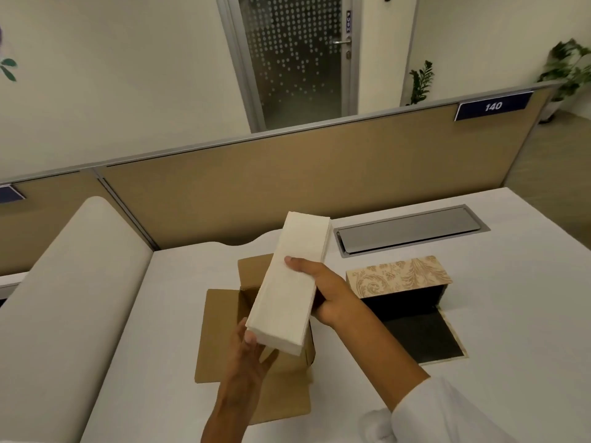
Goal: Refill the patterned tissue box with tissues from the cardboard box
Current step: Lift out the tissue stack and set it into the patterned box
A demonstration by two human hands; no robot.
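Observation:
A thick white stack of tissues [289, 282] hangs tilted above the open brown cardboard box [224, 334] in the middle of the white desk. My right hand [323, 292] grips the stack's right side, thumb on top. My left hand [249, 356] supports its near end from below, thumb against the corner. To the right lies the patterned tissue box [396, 274], beige with a leaf print, its dark inside open toward me and its flap [422, 337] lying flat on the desk.
A grey metal cable hatch [409, 230] is set into the desk behind the patterned box. A tan partition [287, 180] runs along the desk's far edge. A rounded grey panel [64, 298] borders the left side.

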